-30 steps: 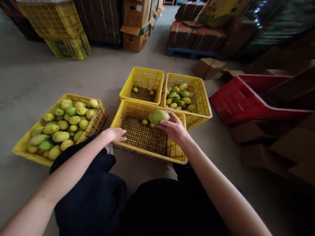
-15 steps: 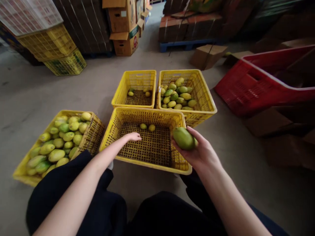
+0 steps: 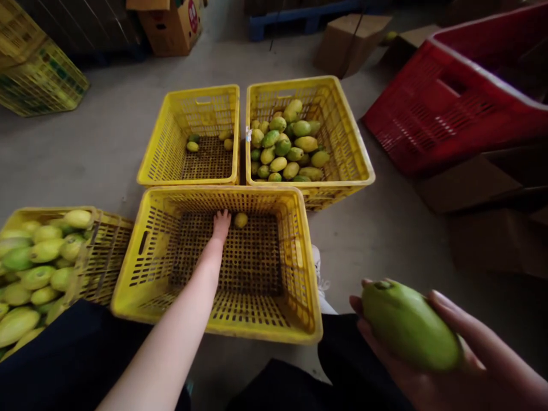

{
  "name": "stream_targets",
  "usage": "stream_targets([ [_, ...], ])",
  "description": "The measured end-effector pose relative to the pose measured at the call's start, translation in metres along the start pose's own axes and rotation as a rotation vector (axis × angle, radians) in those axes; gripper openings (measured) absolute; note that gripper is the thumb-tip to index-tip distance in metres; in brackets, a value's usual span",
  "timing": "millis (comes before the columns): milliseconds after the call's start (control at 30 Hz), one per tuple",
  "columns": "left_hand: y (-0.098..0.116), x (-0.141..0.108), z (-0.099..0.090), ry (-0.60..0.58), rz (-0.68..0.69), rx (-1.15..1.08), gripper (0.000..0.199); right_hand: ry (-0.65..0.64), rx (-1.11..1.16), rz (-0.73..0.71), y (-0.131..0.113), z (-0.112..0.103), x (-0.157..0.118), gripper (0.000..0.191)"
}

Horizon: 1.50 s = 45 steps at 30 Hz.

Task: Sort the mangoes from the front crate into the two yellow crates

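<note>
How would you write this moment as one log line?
right hand: holds large green fruit | left hand: inside front middle yellow crate, beside small yellow fruit | left grip: unclear

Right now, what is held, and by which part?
The right hand holds a green fruit by its sides. Whether the left hand holds anything cannot be told.

A plump green fruit [image 3: 409,326] lies tilted within the right fingers [image 3: 460,315]

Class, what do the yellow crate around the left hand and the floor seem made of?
Yellow crate: probably moulded plastic, faintly glossy in places; rows of regular slots pierce its walls. Floor: perhaps concrete, matte; it looks grey, with little shine.
</note>
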<state>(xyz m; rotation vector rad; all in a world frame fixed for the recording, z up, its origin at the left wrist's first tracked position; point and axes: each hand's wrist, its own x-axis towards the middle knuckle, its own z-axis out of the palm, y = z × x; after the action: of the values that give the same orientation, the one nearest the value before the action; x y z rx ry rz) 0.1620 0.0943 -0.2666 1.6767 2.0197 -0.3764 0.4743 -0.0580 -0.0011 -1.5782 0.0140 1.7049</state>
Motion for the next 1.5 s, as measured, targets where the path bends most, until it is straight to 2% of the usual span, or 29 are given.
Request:
stream_targets([
  [167, -0.015, -0.014, -0.003, -0.071, -0.023, -0.172, 0.048, -0.257, -0.047, -0.013, -0.003, 0.016, -0.001, 0.023],
  [267, -0.022, -0.041, -0.015, -0.159, -0.038, -0.359, 0.048, -0.298, 0.015, -0.129, 0.004, 0.031, -0.003, 0.018],
  [333, -0.028, -0.065, -0.03, -0.202, -0.036, -0.512, 0.046, -0.306, 0.065, -0.2, 0.012, 0.045, -0.007, 0.018],
  [400, -0.036, -0.095, -0.054, -0.224, -0.012, -0.671, 0.045, -0.318, 0.117, -0.245, 0.02, 0.06, -0.015, 0.02],
  [500, -0.052, -0.147, -0.104, -0.216, 0.084, -0.915, 0.042, -0.325, 0.195, -0.233, 0.03, 0.08, -0.03, 0.019],
  [633, -0.071, -0.224, -0.17, -0.327, 0.317, -1.551, 0.043, -0.418, 0.192, -0.153, 0.041, 0.1, -0.048, 0.013],
  [733, -0.073, -0.274, -0.193, -0.273, 0.361, -1.779, 0.038, -0.58, 0.165, -0.121, 0.049, 0.116, -0.056, 0.015],
  [867, -0.059, -0.311, -0.19, -0.16, 0.322, -2.104, 0.033, -0.76, 0.097, -0.233, 0.058, 0.14, -0.06, 0.014],
  [1000, -0.04, -0.318, -0.18, -0.06, 0.308, -2.506, 0.03, -0.849, 0.037, -0.33, 0.071, 0.164, -0.055, 0.016],
  [1067, -0.031, -0.316, -0.177, -0.005, 0.323, -2.606, 0.03, -0.825, 0.047, -0.322, 0.08, 0.176, -0.05, 0.019],
  [1200, -0.014, -0.31, -0.176, 0.145, 0.398, -2.601, 0.029, -0.645, 0.24, -0.375, 0.098, 0.202, -0.042, 0.017],
  [1267, -0.006, -0.305, -0.176, 0.276, 0.467, -2.524, 0.028, -0.622, 0.323, -0.382, 0.103, 0.211, -0.039, 0.017],
  [1333, 0.0, -0.3, -0.175, 0.359, 0.531, -2.451, 0.028, -0.637, 0.366, -0.369, 0.104, 0.214, -0.036, 0.019],
  [1500, 0.013, -0.289, -0.167, 0.324, 0.565, -2.37, 0.032, -0.596, 0.435, -0.376, 0.094, 0.201, -0.032, 0.019],
])
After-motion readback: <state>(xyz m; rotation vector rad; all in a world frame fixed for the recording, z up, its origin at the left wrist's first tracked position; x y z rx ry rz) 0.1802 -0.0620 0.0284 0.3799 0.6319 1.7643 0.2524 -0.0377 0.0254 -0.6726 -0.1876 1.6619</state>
